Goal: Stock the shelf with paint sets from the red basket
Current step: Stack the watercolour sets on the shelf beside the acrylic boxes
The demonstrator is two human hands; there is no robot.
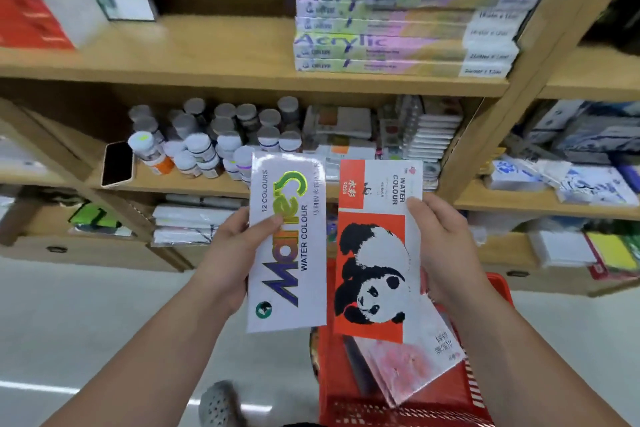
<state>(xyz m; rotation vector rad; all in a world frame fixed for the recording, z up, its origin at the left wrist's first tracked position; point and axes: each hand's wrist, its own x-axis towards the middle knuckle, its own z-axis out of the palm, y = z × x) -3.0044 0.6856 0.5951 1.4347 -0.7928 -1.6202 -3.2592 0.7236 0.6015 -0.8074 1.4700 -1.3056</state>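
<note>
Nearest, at 5 o'clock, the red basket [485, 402] holds a pink paint set [412, 367]. Above it, the left hand [230, 253] pinches a Marie's watercolour box [287, 246]; the right hand [446, 250] grips a panda watercolour box [377, 253]. Farther, at 12 o'clock, acrylic boxes [398, 48] lie stacked on the shelf [207, 59].

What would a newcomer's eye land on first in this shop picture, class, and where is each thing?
First come the two watercolour boxes held up side by side at the centre: the white Marie's box in the left hand and the red panda box in the right hand. Below them sits the red basket, and on the upper shelf a stack of Acrylic sets.
</note>
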